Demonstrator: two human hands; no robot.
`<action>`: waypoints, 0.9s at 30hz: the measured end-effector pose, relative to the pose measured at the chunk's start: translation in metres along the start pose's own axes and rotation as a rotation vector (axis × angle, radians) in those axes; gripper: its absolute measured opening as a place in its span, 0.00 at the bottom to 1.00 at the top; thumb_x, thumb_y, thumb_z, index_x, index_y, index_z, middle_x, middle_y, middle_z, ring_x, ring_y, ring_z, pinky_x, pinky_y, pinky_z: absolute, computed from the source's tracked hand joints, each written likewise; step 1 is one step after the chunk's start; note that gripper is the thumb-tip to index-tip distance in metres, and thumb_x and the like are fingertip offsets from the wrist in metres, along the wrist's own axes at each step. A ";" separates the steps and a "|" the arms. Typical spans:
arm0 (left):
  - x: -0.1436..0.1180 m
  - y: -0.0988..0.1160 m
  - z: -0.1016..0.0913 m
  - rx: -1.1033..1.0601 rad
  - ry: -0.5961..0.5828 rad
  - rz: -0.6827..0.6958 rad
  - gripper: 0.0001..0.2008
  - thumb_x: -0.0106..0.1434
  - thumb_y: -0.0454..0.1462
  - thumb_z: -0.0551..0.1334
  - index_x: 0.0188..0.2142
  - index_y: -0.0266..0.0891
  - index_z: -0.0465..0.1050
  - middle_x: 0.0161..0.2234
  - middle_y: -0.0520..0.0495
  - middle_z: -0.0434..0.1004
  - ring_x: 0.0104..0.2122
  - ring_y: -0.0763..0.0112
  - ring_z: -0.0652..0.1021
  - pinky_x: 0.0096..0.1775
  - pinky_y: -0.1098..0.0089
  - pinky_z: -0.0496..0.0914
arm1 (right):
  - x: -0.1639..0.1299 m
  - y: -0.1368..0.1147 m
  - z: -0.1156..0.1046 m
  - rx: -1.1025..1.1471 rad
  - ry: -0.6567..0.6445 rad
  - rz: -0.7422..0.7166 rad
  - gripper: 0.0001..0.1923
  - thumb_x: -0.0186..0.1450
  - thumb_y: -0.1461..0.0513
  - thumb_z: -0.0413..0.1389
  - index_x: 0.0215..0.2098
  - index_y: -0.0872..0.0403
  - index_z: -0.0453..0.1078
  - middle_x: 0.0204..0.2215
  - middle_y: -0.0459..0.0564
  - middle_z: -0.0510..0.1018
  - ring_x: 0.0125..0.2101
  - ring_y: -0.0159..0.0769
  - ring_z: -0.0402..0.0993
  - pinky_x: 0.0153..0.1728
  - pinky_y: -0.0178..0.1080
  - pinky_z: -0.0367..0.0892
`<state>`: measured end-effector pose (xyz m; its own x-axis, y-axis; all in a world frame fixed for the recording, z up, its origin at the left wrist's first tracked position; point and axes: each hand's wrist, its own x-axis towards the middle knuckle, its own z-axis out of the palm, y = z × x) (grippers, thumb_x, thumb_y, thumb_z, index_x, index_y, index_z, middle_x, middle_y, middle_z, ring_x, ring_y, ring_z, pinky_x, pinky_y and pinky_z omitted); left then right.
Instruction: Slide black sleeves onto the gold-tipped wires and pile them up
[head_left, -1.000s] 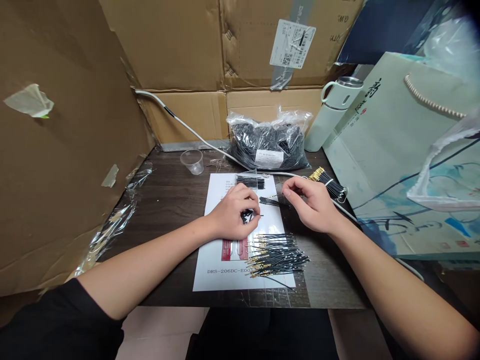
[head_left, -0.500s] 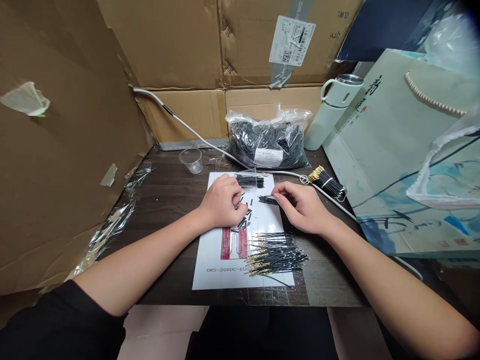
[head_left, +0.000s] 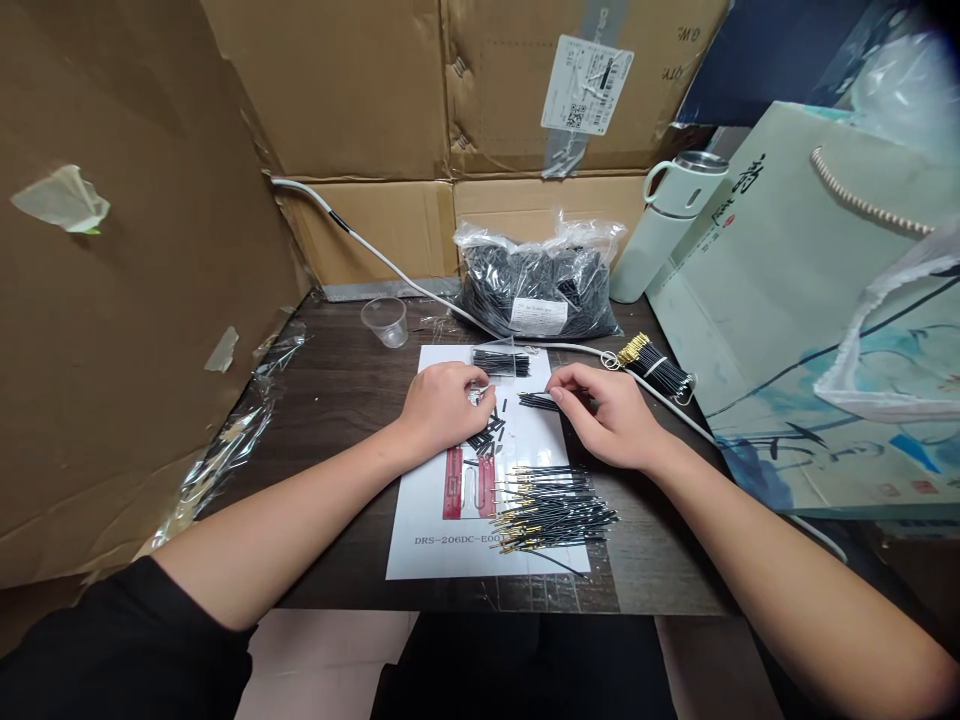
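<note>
Head camera view, looking forward and down: a dark wood-grain tabletop is seen, walled in by brown cardboard sheets at the left and back. A white printed paper sheet lies flat at the centre of the table.

The left hand is rested on the upper left part of the sheet, its fingers curled loosely inward; whether anything is pinched in them cannot be told. Just beside its fingertips, a scatter of short black tube pieces is spread on the paper.

The right hand is laid at the sheet's right edge, fingers curled, with thumb and forefinger closed on a thin black wire that points left toward the other hand.

Nearer the viewer, a loose heap of black wires with gold pin ends is piled on the lower right of the sheet. A small row of black wires lies at the sheet's top edge. To the right of the sheet, a banded bundle of gold-tipped black wires is set on the table.

Farther back, a clear plastic bag filled with black pieces is leaned against the cardboard. A small clear plastic cup stands to its left, and a pale green flask with a handle to its right. A white cable runs across the back of the table.
</note>
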<state>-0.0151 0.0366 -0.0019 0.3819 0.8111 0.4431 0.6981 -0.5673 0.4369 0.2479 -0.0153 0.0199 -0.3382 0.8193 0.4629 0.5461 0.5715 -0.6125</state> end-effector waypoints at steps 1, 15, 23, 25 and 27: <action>0.000 -0.001 0.000 -0.005 0.004 0.000 0.03 0.62 0.35 0.70 0.31 0.42 0.84 0.23 0.50 0.77 0.23 0.66 0.74 0.30 0.64 0.65 | 0.000 0.000 0.000 -0.001 0.000 -0.004 0.06 0.77 0.61 0.56 0.42 0.50 0.74 0.30 0.46 0.82 0.28 0.37 0.76 0.32 0.40 0.68; -0.005 0.020 -0.004 -0.379 0.024 0.094 0.05 0.76 0.36 0.63 0.41 0.40 0.77 0.33 0.48 0.76 0.35 0.66 0.76 0.39 0.64 0.71 | 0.000 0.000 0.000 0.001 0.067 0.011 0.05 0.77 0.61 0.56 0.43 0.50 0.74 0.31 0.46 0.81 0.29 0.37 0.76 0.34 0.42 0.70; -0.009 0.021 0.002 -0.576 -0.061 0.018 0.06 0.77 0.38 0.62 0.43 0.40 0.76 0.35 0.48 0.81 0.34 0.69 0.77 0.38 0.66 0.71 | -0.001 -0.003 0.002 0.009 0.079 0.006 0.05 0.77 0.61 0.57 0.43 0.50 0.75 0.31 0.46 0.81 0.29 0.37 0.75 0.32 0.41 0.69; -0.009 0.020 0.003 -0.584 -0.056 0.016 0.06 0.77 0.38 0.62 0.43 0.40 0.77 0.35 0.48 0.81 0.34 0.69 0.77 0.38 0.66 0.71 | -0.001 -0.003 0.002 0.011 0.078 0.003 0.05 0.77 0.62 0.57 0.43 0.50 0.75 0.30 0.46 0.81 0.28 0.36 0.75 0.32 0.41 0.69; -0.009 0.020 0.003 -0.585 -0.048 0.014 0.06 0.77 0.38 0.62 0.43 0.40 0.77 0.35 0.48 0.81 0.34 0.69 0.77 0.38 0.66 0.71 | -0.001 -0.003 0.001 0.008 0.079 0.001 0.05 0.77 0.62 0.57 0.43 0.50 0.75 0.30 0.46 0.80 0.28 0.36 0.75 0.31 0.41 0.69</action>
<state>-0.0026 0.0187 0.0006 0.4255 0.8005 0.4221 0.2476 -0.5516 0.7965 0.2457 -0.0177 0.0206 -0.2763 0.8139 0.5112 0.5398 0.5715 -0.6181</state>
